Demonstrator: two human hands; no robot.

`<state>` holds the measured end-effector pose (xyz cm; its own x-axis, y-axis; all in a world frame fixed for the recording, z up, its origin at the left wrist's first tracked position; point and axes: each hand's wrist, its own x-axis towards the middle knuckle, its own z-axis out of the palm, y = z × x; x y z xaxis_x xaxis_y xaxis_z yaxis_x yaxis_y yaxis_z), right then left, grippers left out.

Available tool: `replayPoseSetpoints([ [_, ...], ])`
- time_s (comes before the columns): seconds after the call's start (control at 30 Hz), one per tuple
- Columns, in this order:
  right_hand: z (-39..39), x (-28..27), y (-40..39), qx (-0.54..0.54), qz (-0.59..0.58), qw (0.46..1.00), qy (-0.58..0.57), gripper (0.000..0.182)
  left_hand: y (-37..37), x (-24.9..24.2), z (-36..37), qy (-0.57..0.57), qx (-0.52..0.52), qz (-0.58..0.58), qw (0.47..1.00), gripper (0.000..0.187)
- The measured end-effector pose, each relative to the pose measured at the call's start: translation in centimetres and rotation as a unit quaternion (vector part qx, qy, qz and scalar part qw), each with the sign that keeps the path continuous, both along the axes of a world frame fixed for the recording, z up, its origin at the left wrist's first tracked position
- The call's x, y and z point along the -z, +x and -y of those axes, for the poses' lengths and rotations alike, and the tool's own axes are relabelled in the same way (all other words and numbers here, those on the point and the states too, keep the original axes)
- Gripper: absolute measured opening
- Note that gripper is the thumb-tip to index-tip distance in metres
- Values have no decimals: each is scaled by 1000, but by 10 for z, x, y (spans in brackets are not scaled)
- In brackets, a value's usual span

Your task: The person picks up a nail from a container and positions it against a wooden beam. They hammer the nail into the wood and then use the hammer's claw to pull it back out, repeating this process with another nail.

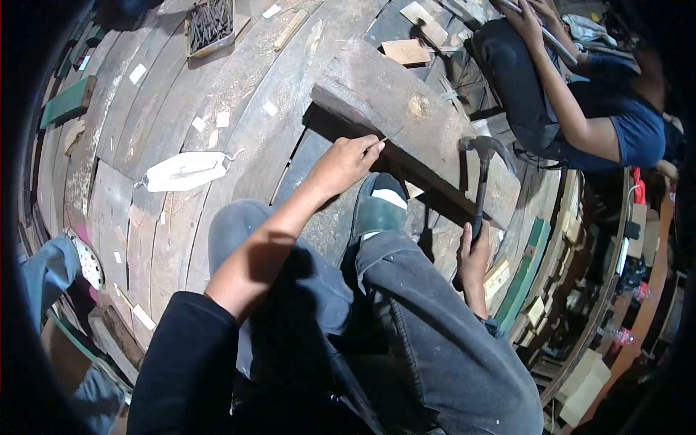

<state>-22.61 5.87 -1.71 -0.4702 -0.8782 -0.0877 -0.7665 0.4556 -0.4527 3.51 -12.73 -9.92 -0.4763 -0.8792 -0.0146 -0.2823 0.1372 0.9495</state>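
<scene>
My left hand (346, 165) pinches a thin nail (393, 134) between thumb and fingertips, close over the near edge of a thick wooden board (377, 83). The board lies raised in front of my knees, with a dark gap below its edge. My right hand (475, 259) is wrapped round the lower handle of a claw hammer (484, 170). The hammer stands out away from me, its metal head over the right end of the board. My shoe (380, 206) is just under the board's near edge.
A tin of nails (209, 27) stands on the plank floor (170, 101), and a white face mask (187, 172) lies at the left. Another person (573, 109) sits at the upper right. Wood offcuts (406, 52) lie beyond the board; a green-painted timber (523, 272) is at the right.
</scene>
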Motion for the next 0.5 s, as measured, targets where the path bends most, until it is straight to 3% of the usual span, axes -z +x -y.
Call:
replayPoseSetpoints([
  [0.2, -12, 30, -7, 36, 7, 999, -2, 28, -2, 2, -2, -7, -28, -52, 998, 41],
  [0.23, -13, 40, -3, 15, -32, 997, -65, 28, -2, 4, -3, 0, -30, -67, 997, 42],
  [0.33, -17, 37, -6, 11, 0, 999, -41, 28, -5, 13, 0, 46, -8, -75, 996, 45],
  [0.4, -9, 15, 4, 57, 130, 989, -35, 25, -9, 20, 0, 95, -4, -130, 987, 47],
  [0.5, -15, 10, 6, -11, 116, 992, -38, 22, -12, 14, -5, 192, -1, -170, 967, 47],
])
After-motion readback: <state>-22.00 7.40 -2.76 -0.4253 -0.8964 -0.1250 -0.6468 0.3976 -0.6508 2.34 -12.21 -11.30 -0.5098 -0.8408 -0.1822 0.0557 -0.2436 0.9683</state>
